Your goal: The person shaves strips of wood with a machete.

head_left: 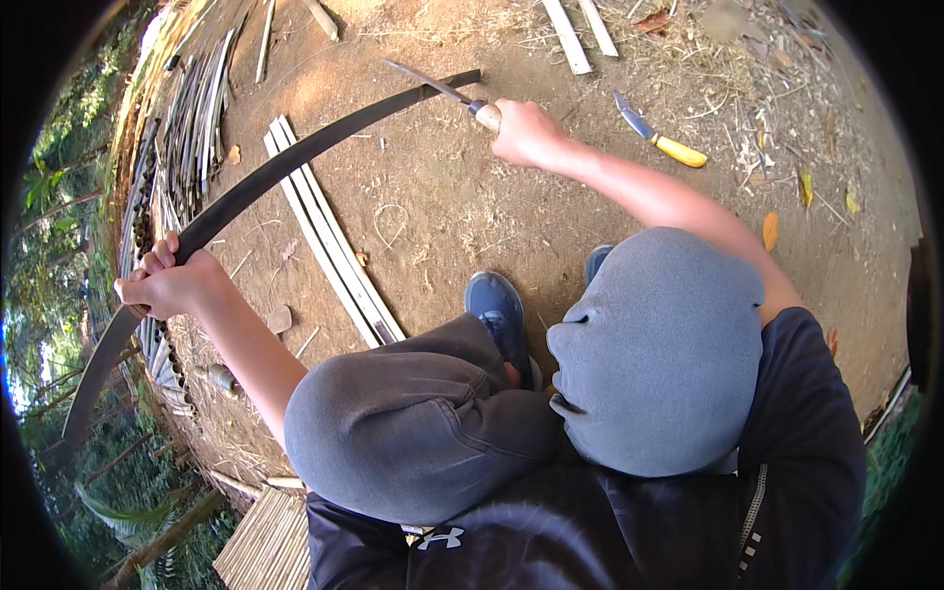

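Observation:
My left hand (172, 280) is wrapped around a long, dark, flat strip (295, 157), possibly split bamboo. It reaches from beyond that hand at the lower left up to the top middle and looks bowed. In my right hand (528, 135) is a knife (487, 116) with a pale wooden handle, fingers closed round it. Its narrow blade points to the upper left and crosses the strip near the far end; whether it touches, I cannot tell. A second knife with a yellow handle (678, 150) lies on the ground to the right of my right hand.
Pale slats (324, 236) lie side by side beneath the strip. More slats (567, 37) are at the top, and thin poles (202, 118) are heaped at the left. My bent knees (659, 344) fill the near middle. A slatted mat (265, 546) sits lower left, beside greenery.

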`<action>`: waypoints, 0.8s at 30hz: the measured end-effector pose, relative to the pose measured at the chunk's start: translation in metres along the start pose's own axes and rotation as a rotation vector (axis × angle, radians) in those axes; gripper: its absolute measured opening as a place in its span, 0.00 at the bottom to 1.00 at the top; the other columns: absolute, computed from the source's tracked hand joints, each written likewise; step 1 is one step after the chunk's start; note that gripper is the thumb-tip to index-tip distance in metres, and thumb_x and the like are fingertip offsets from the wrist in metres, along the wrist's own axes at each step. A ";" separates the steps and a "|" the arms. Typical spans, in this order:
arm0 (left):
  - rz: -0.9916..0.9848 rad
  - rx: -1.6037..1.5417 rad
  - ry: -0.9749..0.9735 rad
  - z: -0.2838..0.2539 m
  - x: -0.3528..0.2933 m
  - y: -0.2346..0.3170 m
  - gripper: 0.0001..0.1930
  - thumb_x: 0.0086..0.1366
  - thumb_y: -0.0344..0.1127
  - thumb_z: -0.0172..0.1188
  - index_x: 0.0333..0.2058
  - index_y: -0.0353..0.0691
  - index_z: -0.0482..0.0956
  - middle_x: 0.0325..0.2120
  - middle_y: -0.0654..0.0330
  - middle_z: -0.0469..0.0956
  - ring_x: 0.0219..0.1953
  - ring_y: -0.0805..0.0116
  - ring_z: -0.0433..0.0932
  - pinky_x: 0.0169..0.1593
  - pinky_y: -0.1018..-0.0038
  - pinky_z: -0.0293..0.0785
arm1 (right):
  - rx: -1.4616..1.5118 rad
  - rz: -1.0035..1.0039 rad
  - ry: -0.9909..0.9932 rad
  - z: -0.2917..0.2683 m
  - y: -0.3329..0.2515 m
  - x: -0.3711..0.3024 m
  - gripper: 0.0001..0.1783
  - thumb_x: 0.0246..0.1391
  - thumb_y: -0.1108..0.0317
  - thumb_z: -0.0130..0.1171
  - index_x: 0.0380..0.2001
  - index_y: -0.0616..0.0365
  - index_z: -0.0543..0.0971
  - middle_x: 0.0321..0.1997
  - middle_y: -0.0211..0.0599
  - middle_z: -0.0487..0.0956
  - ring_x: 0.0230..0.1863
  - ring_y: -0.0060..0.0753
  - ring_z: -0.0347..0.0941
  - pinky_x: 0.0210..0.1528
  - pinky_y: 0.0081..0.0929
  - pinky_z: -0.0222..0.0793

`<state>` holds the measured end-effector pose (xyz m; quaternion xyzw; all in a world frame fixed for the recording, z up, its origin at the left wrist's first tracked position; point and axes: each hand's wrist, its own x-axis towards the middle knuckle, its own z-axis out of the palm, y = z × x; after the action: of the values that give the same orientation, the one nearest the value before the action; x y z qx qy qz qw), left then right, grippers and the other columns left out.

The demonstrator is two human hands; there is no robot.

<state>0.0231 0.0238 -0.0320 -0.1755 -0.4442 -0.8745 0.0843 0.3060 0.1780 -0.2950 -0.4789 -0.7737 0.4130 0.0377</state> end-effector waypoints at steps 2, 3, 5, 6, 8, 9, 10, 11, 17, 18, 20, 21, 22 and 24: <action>-0.001 0.001 0.006 -0.005 0.000 -0.002 0.20 0.67 0.45 0.52 0.22 0.48 0.53 0.14 0.67 0.50 0.16 0.72 0.53 0.22 0.73 0.61 | 0.087 0.006 -0.030 -0.005 -0.010 -0.018 0.15 0.51 0.70 0.59 0.42 0.63 0.75 0.31 0.49 0.82 0.30 0.43 0.81 0.29 0.37 0.75; 0.004 0.003 -0.002 -0.004 -0.001 -0.002 0.20 0.67 0.45 0.52 0.22 0.48 0.53 0.14 0.68 0.50 0.16 0.72 0.53 0.22 0.73 0.61 | 0.099 -0.023 -0.023 -0.002 -0.009 -0.023 0.14 0.50 0.70 0.59 0.41 0.63 0.75 0.31 0.49 0.82 0.30 0.44 0.81 0.30 0.37 0.75; 0.012 0.017 -0.017 -0.003 0.000 -0.003 0.19 0.67 0.46 0.53 0.23 0.49 0.54 0.15 0.68 0.50 0.16 0.73 0.53 0.22 0.73 0.61 | 0.108 -0.026 -0.012 0.001 0.000 -0.021 0.14 0.51 0.72 0.57 0.43 0.62 0.74 0.29 0.43 0.79 0.26 0.36 0.76 0.25 0.34 0.70; 0.010 0.020 -0.009 -0.005 0.001 -0.003 0.19 0.66 0.46 0.53 0.23 0.49 0.54 0.15 0.68 0.50 0.16 0.73 0.53 0.22 0.73 0.61 | 0.105 -0.004 -0.009 0.005 0.011 -0.006 0.15 0.52 0.73 0.55 0.45 0.62 0.74 0.27 0.38 0.77 0.22 0.29 0.71 0.20 0.30 0.66; 0.007 0.017 0.015 -0.006 0.003 -0.007 0.19 0.66 0.45 0.53 0.23 0.49 0.54 0.15 0.68 0.51 0.16 0.73 0.53 0.22 0.73 0.61 | 0.094 0.024 -0.014 0.002 0.012 0.002 0.15 0.54 0.73 0.53 0.47 0.61 0.73 0.26 0.32 0.74 0.18 0.21 0.66 0.15 0.27 0.60; 0.011 0.013 0.010 -0.006 0.005 -0.006 0.19 0.66 0.45 0.53 0.23 0.49 0.54 0.15 0.68 0.50 0.16 0.73 0.53 0.22 0.73 0.61 | 0.091 0.030 -0.024 0.006 0.010 0.003 0.15 0.56 0.73 0.52 0.47 0.61 0.73 0.25 0.32 0.73 0.17 0.21 0.65 0.15 0.27 0.60; 0.009 0.014 0.004 -0.008 0.005 -0.005 0.19 0.66 0.45 0.53 0.23 0.49 0.54 0.15 0.68 0.50 0.16 0.73 0.53 0.22 0.73 0.61 | 0.090 0.045 -0.039 0.009 0.010 0.001 0.14 0.57 0.72 0.52 0.47 0.61 0.73 0.25 0.31 0.73 0.17 0.21 0.64 0.15 0.27 0.59; 0.005 0.016 -0.003 -0.009 0.005 -0.005 0.19 0.65 0.45 0.53 0.23 0.48 0.54 0.15 0.68 0.50 0.16 0.73 0.53 0.22 0.73 0.61 | 0.080 0.021 -0.029 0.010 0.014 0.000 0.14 0.58 0.72 0.51 0.47 0.61 0.73 0.25 0.31 0.72 0.17 0.21 0.63 0.15 0.27 0.59; 0.005 0.046 -0.001 -0.003 -0.001 -0.006 0.20 0.68 0.46 0.51 0.22 0.49 0.54 0.14 0.68 0.51 0.16 0.72 0.53 0.22 0.73 0.61 | -0.023 0.069 0.032 0.008 0.050 0.019 0.13 0.57 0.70 0.52 0.45 0.60 0.74 0.27 0.34 0.75 0.19 0.25 0.67 0.19 0.29 0.65; -0.016 0.030 -0.002 -0.004 0.000 -0.010 0.20 0.68 0.46 0.51 0.22 0.49 0.54 0.14 0.68 0.51 0.16 0.72 0.53 0.22 0.73 0.61 | -0.035 0.142 0.036 0.004 0.060 0.023 0.13 0.56 0.70 0.53 0.45 0.60 0.75 0.28 0.35 0.76 0.20 0.27 0.69 0.21 0.29 0.67; -0.033 0.009 0.004 -0.007 0.004 -0.007 0.20 0.68 0.45 0.51 0.22 0.48 0.54 0.14 0.67 0.51 0.16 0.72 0.53 0.22 0.73 0.61 | -0.003 0.155 -0.005 -0.001 0.049 0.016 0.13 0.55 0.70 0.54 0.44 0.59 0.76 0.32 0.39 0.80 0.25 0.31 0.76 0.26 0.32 0.72; 0.009 0.020 -0.007 -0.004 0.003 0.001 0.19 0.68 0.45 0.51 0.22 0.48 0.54 0.15 0.67 0.51 0.16 0.72 0.54 0.23 0.72 0.61 | 0.037 0.141 -0.032 0.003 0.041 0.014 0.14 0.54 0.70 0.54 0.45 0.59 0.77 0.33 0.40 0.81 0.27 0.31 0.77 0.27 0.32 0.73; 0.004 0.019 -0.026 -0.003 0.001 0.001 0.19 0.69 0.45 0.50 0.22 0.48 0.54 0.15 0.67 0.51 0.17 0.72 0.54 0.23 0.72 0.61 | 0.074 0.141 -0.057 0.007 0.042 0.009 0.14 0.54 0.70 0.54 0.45 0.58 0.77 0.33 0.41 0.81 0.28 0.32 0.78 0.28 0.33 0.74; -0.006 0.015 -0.066 -0.002 -0.002 0.002 0.20 0.70 0.45 0.49 0.22 0.48 0.54 0.15 0.67 0.52 0.17 0.71 0.54 0.23 0.72 0.61 | 0.030 0.102 0.000 0.010 0.048 -0.004 0.15 0.54 0.71 0.54 0.46 0.58 0.77 0.31 0.40 0.81 0.27 0.33 0.78 0.28 0.33 0.74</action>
<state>0.0251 0.0216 -0.0324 -0.2023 -0.4541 -0.8650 0.0682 0.3377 0.1783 -0.3325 -0.5170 -0.7420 0.4260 0.0237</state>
